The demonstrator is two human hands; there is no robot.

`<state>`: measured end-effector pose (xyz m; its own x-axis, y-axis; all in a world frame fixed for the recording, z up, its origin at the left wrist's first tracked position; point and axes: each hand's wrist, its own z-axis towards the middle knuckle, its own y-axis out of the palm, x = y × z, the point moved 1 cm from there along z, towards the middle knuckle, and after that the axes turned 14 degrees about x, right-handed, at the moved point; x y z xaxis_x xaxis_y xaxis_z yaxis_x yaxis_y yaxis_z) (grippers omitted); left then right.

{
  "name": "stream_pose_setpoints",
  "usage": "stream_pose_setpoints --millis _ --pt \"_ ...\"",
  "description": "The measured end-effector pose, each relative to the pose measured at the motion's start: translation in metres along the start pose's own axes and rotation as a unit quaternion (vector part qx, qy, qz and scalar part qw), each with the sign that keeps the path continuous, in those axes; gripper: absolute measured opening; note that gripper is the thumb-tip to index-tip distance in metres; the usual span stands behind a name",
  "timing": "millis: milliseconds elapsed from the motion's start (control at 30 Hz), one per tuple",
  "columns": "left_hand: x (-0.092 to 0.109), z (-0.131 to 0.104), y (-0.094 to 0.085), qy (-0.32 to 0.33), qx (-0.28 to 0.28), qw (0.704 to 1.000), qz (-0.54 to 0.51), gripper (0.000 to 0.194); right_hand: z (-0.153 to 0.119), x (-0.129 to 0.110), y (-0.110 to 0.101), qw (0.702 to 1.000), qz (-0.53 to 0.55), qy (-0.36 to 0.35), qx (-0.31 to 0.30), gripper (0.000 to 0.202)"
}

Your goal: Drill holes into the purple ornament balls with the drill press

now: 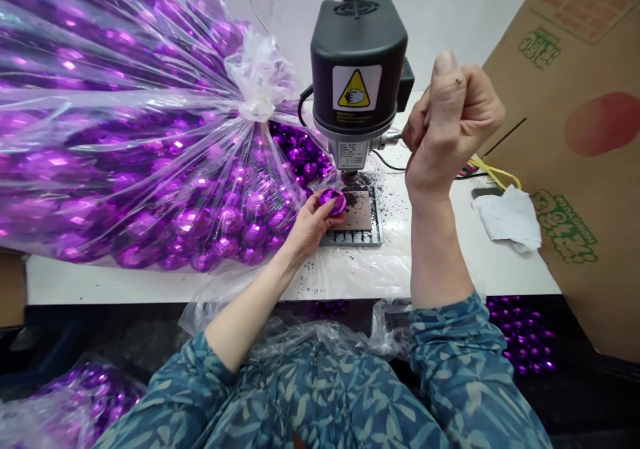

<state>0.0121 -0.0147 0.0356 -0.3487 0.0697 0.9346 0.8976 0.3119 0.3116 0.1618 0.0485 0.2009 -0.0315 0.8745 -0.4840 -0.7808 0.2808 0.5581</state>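
Observation:
My left hand (314,222) pinches a purple faceted ball (333,201) between thumb and fingers, under the chuck (350,177) of a small bench drill press (357,49). The ball is over the left part of a flat board (361,219) on the slotted metal base (350,239). My right hand (445,122) is raised in a fist at the right side of the machine, closed round its feed lever; the fingers cover most of the lever. Dark shavings lie scattered over the board and base. Whether the drill bit touches the ball is hidden.
A big clear plastic bag (190,162) of purple balls, bunched at its neck, fills the left of the white table (125,282). To the right are a white cloth (507,219), yellow-handled scissors (493,169) and a large cardboard box (595,169). More purple balls (523,336) lie below the table.

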Motion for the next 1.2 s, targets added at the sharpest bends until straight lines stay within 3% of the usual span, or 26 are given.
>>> stream_pose_setpoints --millis 100,200,567,733,1067,1200 --pt "-0.014 0.01 -0.002 0.037 0.057 0.996 0.055 0.058 -0.001 -0.004 0.0 1.0 -0.005 0.012 0.0 0.067" --pt "-0.025 0.02 -0.002 0.069 0.083 0.99 0.096 0.054 -0.002 -0.007 -0.001 1.0 -0.017 0.018 -0.005 0.066" --pt "-0.032 0.025 0.003 0.18 0.028 0.964 0.194 0.049 -0.002 -0.006 -0.002 0.997 0.072 0.009 -0.005 0.059" --pt "-0.031 0.02 0.009 0.239 0.02 0.944 0.227 0.053 -0.002 -0.007 -0.003 1.0 0.03 -0.004 -0.006 0.063" --pt "-0.041 0.018 0.011 0.258 0.031 0.94 0.222 0.056 -0.013 -0.008 -0.008 1.0 -0.015 -0.002 0.02 0.066" --pt "-0.042 0.018 0.011 0.263 0.027 0.939 0.218 0.054 -0.022 -0.007 -0.018 0.999 0.025 0.003 0.026 0.062"
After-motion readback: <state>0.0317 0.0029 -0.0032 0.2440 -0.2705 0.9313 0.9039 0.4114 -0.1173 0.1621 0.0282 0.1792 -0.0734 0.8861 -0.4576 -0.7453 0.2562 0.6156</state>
